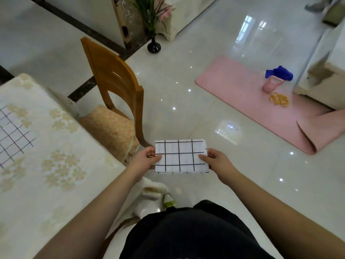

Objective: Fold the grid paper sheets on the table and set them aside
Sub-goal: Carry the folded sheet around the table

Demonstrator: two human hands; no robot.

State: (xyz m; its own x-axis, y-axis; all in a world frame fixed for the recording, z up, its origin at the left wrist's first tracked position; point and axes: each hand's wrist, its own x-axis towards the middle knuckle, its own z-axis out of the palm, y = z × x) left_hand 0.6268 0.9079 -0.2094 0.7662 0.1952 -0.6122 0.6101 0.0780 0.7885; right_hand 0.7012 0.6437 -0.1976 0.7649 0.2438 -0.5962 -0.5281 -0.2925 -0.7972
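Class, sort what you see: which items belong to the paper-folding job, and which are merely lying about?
Job: folded grid sheet, left hand, right hand, grid sheet on table, table.
Lying about: chair, pink mat, vase, rubber bands.

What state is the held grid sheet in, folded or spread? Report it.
Folded. The grid sheet is a compact rectangle with layered edges along its bottom, held by left hand and right hand.

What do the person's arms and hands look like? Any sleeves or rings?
Both arms are bare, with no sleeves in view. The left hand and right hand wear no gloves, and I see no rings, watch or bracelets. The fingers are short and rounded.
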